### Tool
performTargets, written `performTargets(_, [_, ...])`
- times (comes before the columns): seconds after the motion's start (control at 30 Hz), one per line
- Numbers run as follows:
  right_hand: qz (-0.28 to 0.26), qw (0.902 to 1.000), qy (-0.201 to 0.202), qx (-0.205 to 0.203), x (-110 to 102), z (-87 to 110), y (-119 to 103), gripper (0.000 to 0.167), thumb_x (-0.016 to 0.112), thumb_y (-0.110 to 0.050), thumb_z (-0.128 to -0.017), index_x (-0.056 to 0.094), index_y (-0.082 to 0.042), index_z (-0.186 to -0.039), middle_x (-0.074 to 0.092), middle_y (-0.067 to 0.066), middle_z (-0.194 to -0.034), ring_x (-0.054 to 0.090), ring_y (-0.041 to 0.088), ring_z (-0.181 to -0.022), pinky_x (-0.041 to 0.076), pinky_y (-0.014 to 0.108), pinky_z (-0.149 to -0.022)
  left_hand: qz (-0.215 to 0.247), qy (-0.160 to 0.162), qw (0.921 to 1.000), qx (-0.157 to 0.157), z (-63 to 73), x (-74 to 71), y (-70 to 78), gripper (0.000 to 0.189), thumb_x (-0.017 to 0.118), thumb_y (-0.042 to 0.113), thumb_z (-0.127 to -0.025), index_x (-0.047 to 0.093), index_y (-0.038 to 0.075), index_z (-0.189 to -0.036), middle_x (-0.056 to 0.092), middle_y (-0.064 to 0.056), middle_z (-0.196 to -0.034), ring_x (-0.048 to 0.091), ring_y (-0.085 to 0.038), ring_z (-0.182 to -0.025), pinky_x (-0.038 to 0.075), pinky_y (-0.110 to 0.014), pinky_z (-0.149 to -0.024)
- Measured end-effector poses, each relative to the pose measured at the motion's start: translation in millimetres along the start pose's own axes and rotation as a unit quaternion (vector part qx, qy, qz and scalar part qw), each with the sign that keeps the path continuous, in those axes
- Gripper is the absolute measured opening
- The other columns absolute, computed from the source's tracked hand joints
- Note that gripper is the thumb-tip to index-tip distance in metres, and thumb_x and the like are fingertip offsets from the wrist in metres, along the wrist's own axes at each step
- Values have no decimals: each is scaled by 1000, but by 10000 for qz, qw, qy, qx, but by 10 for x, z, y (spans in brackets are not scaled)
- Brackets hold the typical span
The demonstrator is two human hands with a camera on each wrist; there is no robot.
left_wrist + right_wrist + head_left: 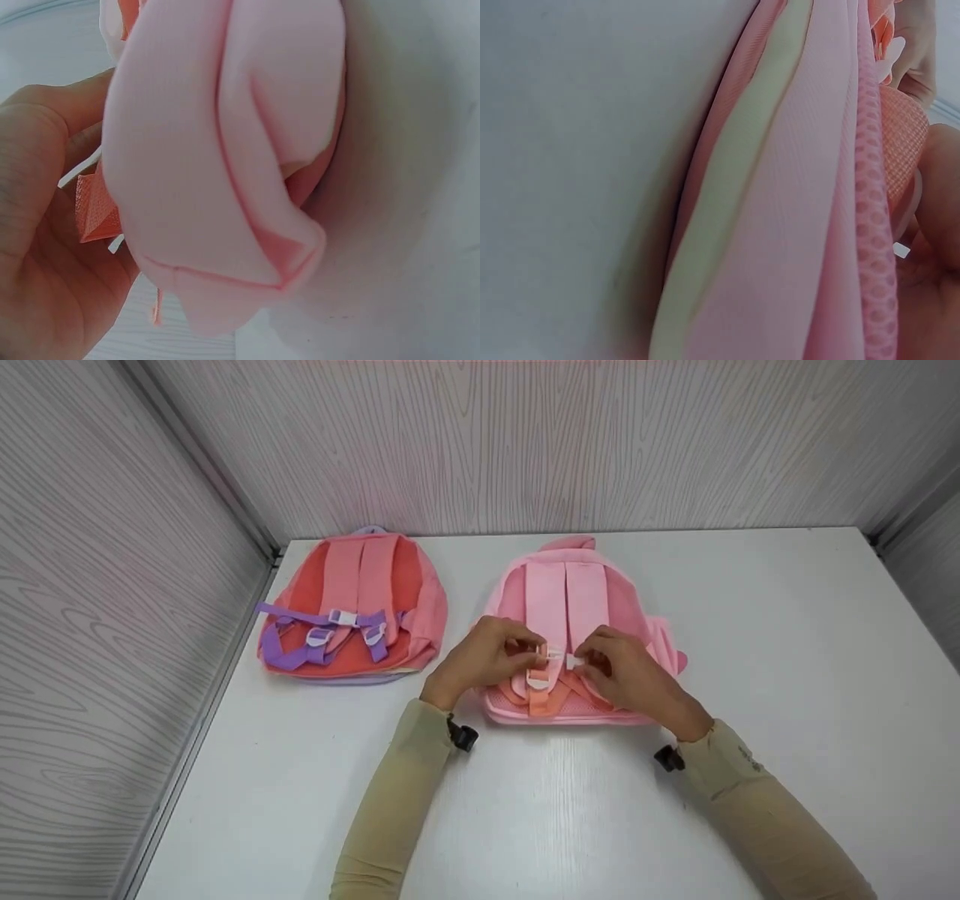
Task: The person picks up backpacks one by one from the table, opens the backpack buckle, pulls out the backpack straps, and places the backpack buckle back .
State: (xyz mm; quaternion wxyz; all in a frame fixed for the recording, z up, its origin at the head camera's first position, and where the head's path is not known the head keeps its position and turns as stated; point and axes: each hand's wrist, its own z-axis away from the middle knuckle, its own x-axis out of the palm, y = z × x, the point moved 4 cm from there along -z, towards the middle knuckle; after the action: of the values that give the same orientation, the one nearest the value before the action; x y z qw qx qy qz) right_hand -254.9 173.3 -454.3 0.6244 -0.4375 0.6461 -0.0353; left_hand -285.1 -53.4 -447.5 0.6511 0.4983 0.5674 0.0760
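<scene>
The pink bag has orange webbing and a white buckle; the coral bag has purple webbing and a white clip. The surface is white, the walls grey wood-grain, the sleeves khaki.

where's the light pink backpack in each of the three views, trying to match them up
Head: the light pink backpack lies right of centre, at mid height.
Left wrist: part of it, close up, runs down the middle from the top edge.
Right wrist: part of it slants from bottom middle to upper right.
Shared landmark: its orange webbing, at left and right in the wrist views.
</scene>
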Motion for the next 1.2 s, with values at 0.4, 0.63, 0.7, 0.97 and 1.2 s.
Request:
performTargets(0.4, [-54, 9997, -125, 197, -13, 3, 17, 22, 80, -10, -96, 77, -4, -116, 67, 6, -105, 60, 18, -84, 55, 27, -75, 129, -33, 9999, -95, -24, 5, -9, 28, 83, 27, -96, 82, 14, -121, 79, 2, -109, 66, -12, -95, 56, -30, -90])
performTargets(0.63, [-126, 9998, -104, 74, -38, -43, -43, 23, 81, -11, -95, 77, -2, -115, 67, 7, -102, 60, 18, -83, 55, 28, -74, 140, -37, 9999, -2, -7, 2, -12, 27, 83, 26, -96, 82, 13, -120, 79, 1, -107, 65, -13, -93, 57, -30, -89])
performTargets(0.7, [-125, 9998, -113, 86, -45, -61, -61, 24, 82, -12, -95, 77, -3, -116, 67, 8, -103, 60, 19, -84, 55, 30, -74, 145, -44, 9999, -2, -10, 1, -8, 28, 83, 27, -96, 82, 12, -120, 79, 1, -106, 65, -13, -92, 57, -30, -89])
performTargets(0.97, [-241, 9994, -147, 182, -47, -146, -122, 27, 82, -13, -95, 78, -9, -121, 74, 7, -114, 70, 25, -101, 63, 47, -93, 136, -76, 9998, -100, -11, -8, 6, 31, 83, 30, -96, 81, 14, -123, 80, 3, -110, 66, -13, -95, 58, -29, -91])
performTargets(1.2, [-334, 9994, -104, 71, -6, -192, -147, 31, 84, -19, -94, 79, -10, -123, 75, 5, -112, 70, 25, -98, 63, 46, -91, 205, -45, 9997, 84, -12, 2, -6, 27, 82, 26, -97, 82, 14, -122, 79, 3, -106, 67, -12, -92, 59, -27, -87])
